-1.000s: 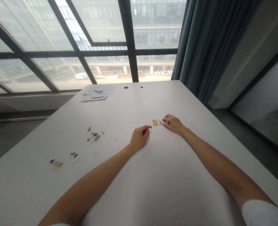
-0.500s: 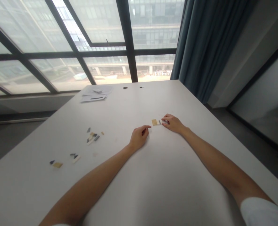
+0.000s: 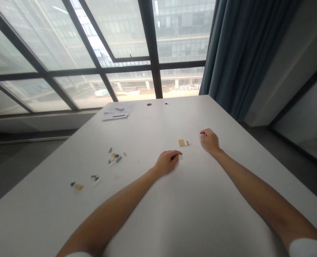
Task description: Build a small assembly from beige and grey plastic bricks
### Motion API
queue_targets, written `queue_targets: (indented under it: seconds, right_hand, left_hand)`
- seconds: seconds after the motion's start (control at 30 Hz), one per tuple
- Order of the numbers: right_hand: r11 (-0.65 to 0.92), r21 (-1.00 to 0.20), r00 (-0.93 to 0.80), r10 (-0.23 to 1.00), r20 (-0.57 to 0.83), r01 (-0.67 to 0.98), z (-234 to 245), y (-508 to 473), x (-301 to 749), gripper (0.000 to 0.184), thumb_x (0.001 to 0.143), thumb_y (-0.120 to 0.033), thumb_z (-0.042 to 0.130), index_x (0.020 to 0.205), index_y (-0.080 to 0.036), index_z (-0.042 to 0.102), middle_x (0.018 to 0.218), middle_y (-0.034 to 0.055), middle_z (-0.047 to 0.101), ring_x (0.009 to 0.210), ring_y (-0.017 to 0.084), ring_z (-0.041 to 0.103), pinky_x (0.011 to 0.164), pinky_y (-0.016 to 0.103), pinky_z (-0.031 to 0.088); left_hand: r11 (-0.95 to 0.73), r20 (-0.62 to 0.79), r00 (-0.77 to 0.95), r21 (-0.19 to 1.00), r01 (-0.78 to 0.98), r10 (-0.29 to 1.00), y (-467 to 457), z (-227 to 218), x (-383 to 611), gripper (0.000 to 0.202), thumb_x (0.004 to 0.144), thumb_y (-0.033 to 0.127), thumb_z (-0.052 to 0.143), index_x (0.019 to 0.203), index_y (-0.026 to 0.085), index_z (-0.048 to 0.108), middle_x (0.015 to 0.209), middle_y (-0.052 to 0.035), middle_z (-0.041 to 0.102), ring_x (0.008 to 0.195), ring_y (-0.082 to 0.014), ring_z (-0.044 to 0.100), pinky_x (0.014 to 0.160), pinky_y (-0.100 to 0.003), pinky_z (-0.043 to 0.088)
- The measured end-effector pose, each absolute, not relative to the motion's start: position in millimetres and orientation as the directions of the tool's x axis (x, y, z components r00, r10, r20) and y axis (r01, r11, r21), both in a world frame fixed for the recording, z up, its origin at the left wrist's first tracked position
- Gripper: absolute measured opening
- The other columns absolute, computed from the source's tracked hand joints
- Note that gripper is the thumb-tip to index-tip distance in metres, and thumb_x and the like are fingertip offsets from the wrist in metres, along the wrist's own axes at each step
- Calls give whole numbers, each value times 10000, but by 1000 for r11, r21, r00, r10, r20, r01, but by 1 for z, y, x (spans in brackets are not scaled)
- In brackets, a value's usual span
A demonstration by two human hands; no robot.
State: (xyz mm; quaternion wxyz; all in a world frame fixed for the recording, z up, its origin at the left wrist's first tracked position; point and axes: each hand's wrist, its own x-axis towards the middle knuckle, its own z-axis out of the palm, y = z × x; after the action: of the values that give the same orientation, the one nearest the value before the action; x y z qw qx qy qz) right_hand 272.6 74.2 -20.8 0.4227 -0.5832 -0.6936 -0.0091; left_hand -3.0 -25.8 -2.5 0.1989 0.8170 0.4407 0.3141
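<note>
My left hand (image 3: 167, 162) rests on the white table (image 3: 158, 200), index finger pointing right and the others curled. Something small and pale may sit under its fingertip; I cannot make it out. Just beyond lies a flat tan block with a grid of marks (image 3: 181, 142). Against its right side is a short pale strip with a dark band (image 3: 187, 142). Neither hand touches these pieces. To their right is my right hand (image 3: 210, 140), fingers curled inward, with a gap between it and the strip. Whatever its fingers may hold is hidden.
Small grey, tan and white pieces (image 3: 115, 158) lie in a loose cluster left of my left forearm. Nearer are several dark and white pieces (image 3: 96, 179) and a tan piece (image 3: 78, 187). Papers (image 3: 115, 116) lie at the far left edge, before the windows. A blue curtain (image 3: 228, 60) hangs right.
My right hand has drawn away to the right from the strip, which it was touching. My left hand sits slightly nearer me relative to the tan block. The whole view has shifted.
</note>
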Motion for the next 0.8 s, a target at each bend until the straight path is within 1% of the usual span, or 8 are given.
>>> queue_targets:
  seconds: [0.07, 0.13, 0.23, 0.3, 0.5, 0.67, 0.8]
  right_hand:
    - [257, -470, 39, 846, 532, 844, -23, 75, 273, 230, 855, -185, 461, 823, -193, 688, 913, 56, 677, 785, 181, 575, 718, 283, 420]
    - [218, -443, 10, 890, 457, 870, -24, 75, 272, 225, 849, -191, 470, 798, -197, 689, 902, 53, 683, 776, 177, 574, 691, 271, 405]
    - [198, -398, -36, 924, 380, 896, -24, 74, 272, 229, 851, -208, 479, 806, -200, 703, 921, 58, 695, 766, 175, 576, 672, 268, 395]
    - [193, -398, -39, 931, 364, 897, -24, 74, 272, 234, 854, -218, 480, 821, -206, 712, 939, 56, 705, 777, 180, 585, 670, 269, 397]
    - [146, -473, 13, 949, 316, 869, -24, 78, 276, 224, 827, -226, 511, 846, -214, 733, 907, 43, 729, 773, 183, 603, 661, 270, 402]
    - [142, -485, 18, 951, 310, 863, -24, 78, 276, 237, 827, -240, 513, 873, -213, 744, 955, 51, 739, 806, 189, 618, 679, 274, 412]
    - [128, -502, 32, 954, 299, 856, -22, 75, 276, 251, 826, -245, 510, 892, -221, 751, 914, 46, 739, 799, 191, 621, 692, 277, 424]
  left_hand:
    - [-542, 279, 474, 568, 620, 835, -27, -1, -2, 309, 899, 174, 498, 1061, 197, 760, 806, -21, 725, 678, -114, 591, 713, -217, 452]
    - [-551, 220, 523, 528, 646, 824, -29, 2, -2, 312, 896, 184, 503, 1061, 234, 764, 929, -24, 758, 806, -143, 653, 796, -233, 477]
    - [-568, 175, 563, 488, 663, 808, -31, 5, -1, 318, 896, 204, 505, 1067, 279, 761, 1068, -5, 760, 949, -170, 681, 894, -253, 484]
    - [-569, 158, 571, 477, 670, 806, -31, 7, -1, 323, 903, 217, 498, 1079, 291, 758, 1087, 3, 758, 962, -172, 686, 906, -255, 490]
    - [-579, 161, 578, 463, 672, 800, -31, 6, -1, 335, 909, 222, 485, 1093, 295, 755, 1075, 3, 760, 960, -174, 690, 912, -261, 491]
    - [-583, 168, 580, 466, 666, 797, -32, 6, -1, 336, 898, 207, 494, 1086, 286, 759, 1060, 0, 762, 931, -168, 691, 890, -250, 492]
    - [-578, 153, 581, 459, 674, 799, -32, 6, -1, 331, 902, 221, 495, 1094, 286, 756, 1052, 2, 764, 922, -167, 687, 881, -249, 489]
